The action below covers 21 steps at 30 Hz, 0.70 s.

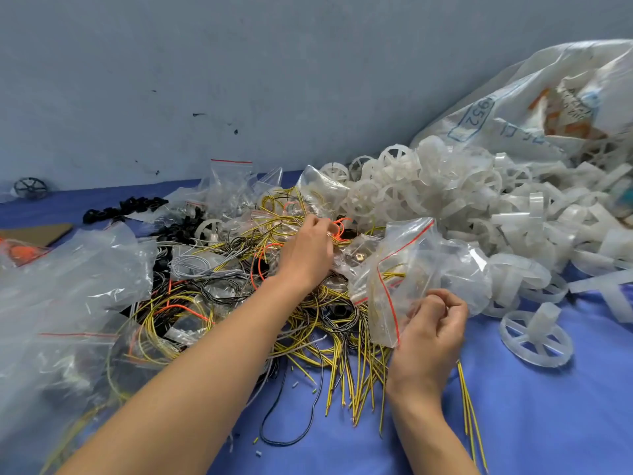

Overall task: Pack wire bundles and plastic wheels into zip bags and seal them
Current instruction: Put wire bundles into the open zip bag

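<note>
Your right hand [431,323] pinches zip bag [411,262] by lower corner, red-strip mouth facing left. Left hand [308,252] deep in wire pile [239,269], fingers curled, looks like pinching orange wire [339,226]. Wire sits just left of mouth, so left hand is nearer.

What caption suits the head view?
Right hand holds a red-striped zip bag while left hand pinches an orange wire in the wire pile.
</note>
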Available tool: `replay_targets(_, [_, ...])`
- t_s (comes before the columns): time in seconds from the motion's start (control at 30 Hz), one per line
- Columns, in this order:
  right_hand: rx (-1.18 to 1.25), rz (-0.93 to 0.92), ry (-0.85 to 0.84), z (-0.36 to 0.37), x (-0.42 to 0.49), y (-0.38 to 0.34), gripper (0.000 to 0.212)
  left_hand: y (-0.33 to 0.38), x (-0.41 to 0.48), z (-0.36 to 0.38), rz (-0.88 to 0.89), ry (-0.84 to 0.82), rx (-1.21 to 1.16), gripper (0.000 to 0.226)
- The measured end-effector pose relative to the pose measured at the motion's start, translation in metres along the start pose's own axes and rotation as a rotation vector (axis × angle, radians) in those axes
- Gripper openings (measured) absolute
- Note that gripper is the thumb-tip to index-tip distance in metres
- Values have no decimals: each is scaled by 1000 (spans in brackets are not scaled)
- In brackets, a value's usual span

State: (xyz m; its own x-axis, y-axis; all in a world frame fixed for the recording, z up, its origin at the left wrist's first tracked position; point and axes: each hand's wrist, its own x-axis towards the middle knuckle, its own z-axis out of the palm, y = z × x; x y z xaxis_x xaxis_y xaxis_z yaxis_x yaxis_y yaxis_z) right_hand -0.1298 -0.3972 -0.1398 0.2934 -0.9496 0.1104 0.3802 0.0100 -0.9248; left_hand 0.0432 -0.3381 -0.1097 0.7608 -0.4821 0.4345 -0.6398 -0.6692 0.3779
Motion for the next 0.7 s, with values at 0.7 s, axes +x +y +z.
replay_targets(0.7, [-223, -283, -292, 2, -16, 11, 18, 13, 18, -45, -466, -148, -817, 26])
